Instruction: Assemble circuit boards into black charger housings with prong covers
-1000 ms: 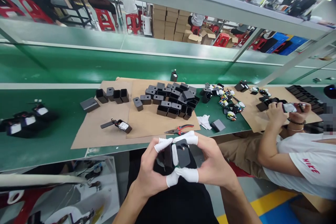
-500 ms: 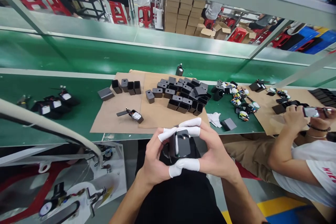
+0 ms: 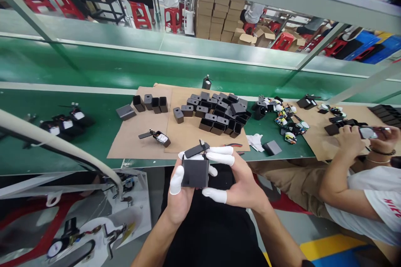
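A black plastic case (image 3: 195,173) is in my left hand (image 3: 179,200), its thumb on the front side and the other fingers behind. The case's black end cap (image 3: 197,149), with a small metal piece on it, sits tilted above the opening. White material shows in the gap below it. My right hand (image 3: 239,175) grips around the right side, fingertips at the cap and thumb by the lower corner. White finger cots cover fingers of both hands. On cardboard beyond, another case (image 3: 163,138) lies with its cap (image 3: 145,135) hanging out on wires.
Many black housings (image 3: 216,110) stand grouped on the cardboard (image 3: 125,146). Red-handled pliers (image 3: 234,145) lie at its front edge, near white cloth (image 3: 256,142). Circuit assemblies (image 3: 286,117) are piled to the right, beside a co-worker's hands (image 3: 351,142). A pale hose (image 3: 78,146) crosses the left.
Both hands have moved slightly left with the case and turned it, so a broad side faces me and the cap is on top. The pliers by my right hand have come into view.
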A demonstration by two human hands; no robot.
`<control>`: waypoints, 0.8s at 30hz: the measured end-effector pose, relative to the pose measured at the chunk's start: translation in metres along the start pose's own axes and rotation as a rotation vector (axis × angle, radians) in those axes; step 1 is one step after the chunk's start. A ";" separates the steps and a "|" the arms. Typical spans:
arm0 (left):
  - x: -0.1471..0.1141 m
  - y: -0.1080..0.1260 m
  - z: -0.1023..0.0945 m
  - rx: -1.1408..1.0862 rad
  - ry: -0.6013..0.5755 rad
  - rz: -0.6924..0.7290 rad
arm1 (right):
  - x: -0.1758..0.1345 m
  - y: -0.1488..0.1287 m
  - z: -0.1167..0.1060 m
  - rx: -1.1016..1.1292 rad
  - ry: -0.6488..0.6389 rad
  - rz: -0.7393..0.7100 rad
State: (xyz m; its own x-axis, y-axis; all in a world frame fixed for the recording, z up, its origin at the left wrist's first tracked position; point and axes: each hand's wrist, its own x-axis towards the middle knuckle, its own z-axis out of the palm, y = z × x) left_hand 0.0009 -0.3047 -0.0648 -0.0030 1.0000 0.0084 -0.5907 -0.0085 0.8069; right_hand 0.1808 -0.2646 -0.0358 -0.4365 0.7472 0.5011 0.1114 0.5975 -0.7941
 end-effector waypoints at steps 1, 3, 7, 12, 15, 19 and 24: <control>0.000 0.000 0.001 0.008 0.009 0.005 | 0.000 0.001 0.001 -0.005 0.005 -0.011; 0.000 -0.003 0.002 0.017 0.018 0.026 | 0.000 0.003 0.004 -0.004 0.027 -0.030; -0.003 -0.008 -0.003 0.024 0.024 0.022 | -0.005 0.010 0.004 0.079 0.091 -0.008; -0.005 -0.014 -0.020 0.295 -0.044 0.156 | 0.000 0.008 -0.010 0.142 0.213 0.138; -0.007 -0.019 -0.029 0.508 -0.134 0.270 | 0.008 0.002 -0.015 0.126 0.110 0.133; -0.010 -0.025 -0.034 0.710 -0.133 0.452 | 0.010 0.001 -0.009 0.164 0.315 0.158; -0.008 -0.024 -0.031 0.856 -0.110 0.673 | 0.002 0.004 -0.003 0.245 0.400 0.229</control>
State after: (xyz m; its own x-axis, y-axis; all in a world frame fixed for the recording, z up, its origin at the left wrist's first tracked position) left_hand -0.0102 -0.3123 -0.1025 -0.0176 0.7847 0.6196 0.2619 -0.5944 0.7603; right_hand 0.1828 -0.2597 -0.0369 -0.0454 0.9320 0.3595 -0.0693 0.3561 -0.9319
